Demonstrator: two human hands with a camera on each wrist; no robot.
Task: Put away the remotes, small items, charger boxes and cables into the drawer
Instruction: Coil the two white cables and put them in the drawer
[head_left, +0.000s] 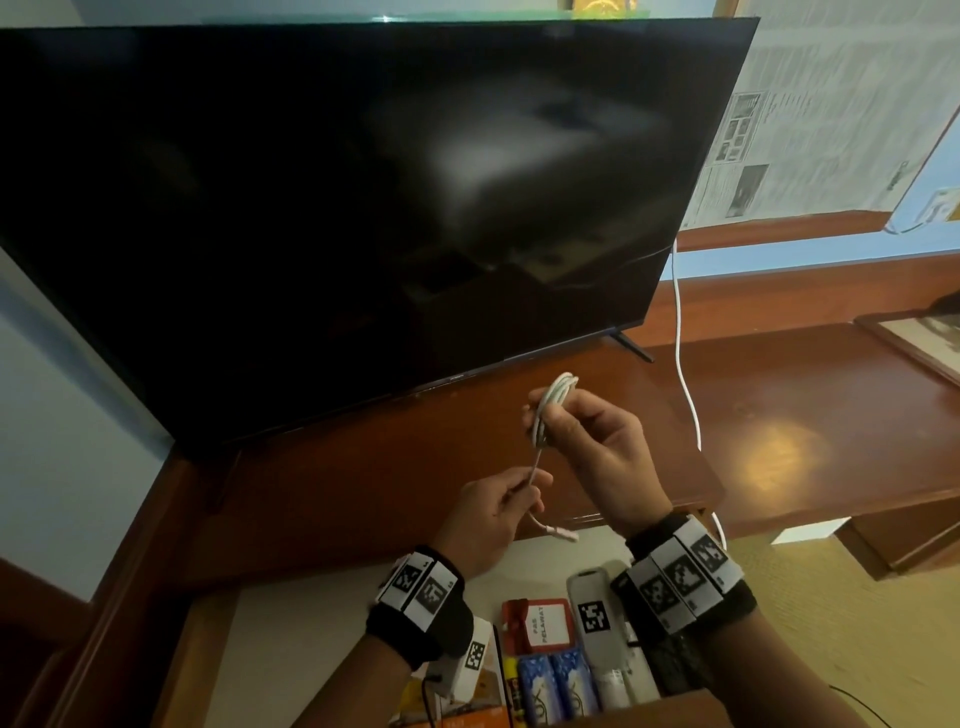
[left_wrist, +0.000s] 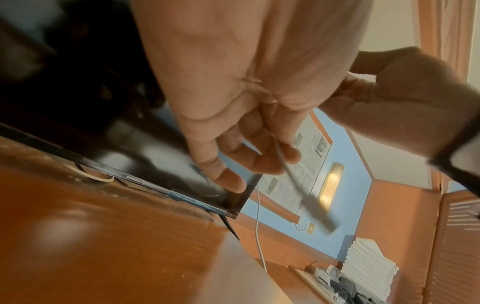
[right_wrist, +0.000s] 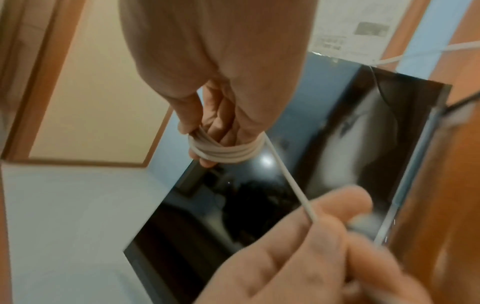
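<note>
A white charging cable (head_left: 551, 404) is coiled in several loops around the fingers of my right hand (head_left: 592, 441), raised above the wooden TV cabinet (head_left: 363, 493). The coil (right_wrist: 223, 153) shows wound across the right fingers in the right wrist view. My left hand (head_left: 498, 506) pinches the cable's free tail just below the coil; its plug end (head_left: 563, 532) hangs past the fingers. The left wrist view shows the tail and plug (left_wrist: 318, 211) sticking out from the left hand's pinch. Below both hands the drawer (head_left: 270, 639) stands pulled out, holding a grey remote (head_left: 597, 623), a red tag (head_left: 540, 623) and boxes (head_left: 470, 670).
A large black TV (head_left: 337, 208) stands on the cabinet just behind my hands. Another white cable (head_left: 680, 364) hangs down at the TV's right edge. Bare wooden top (head_left: 805, 426) stretches to the right, with a framed item (head_left: 914, 343) at the far right.
</note>
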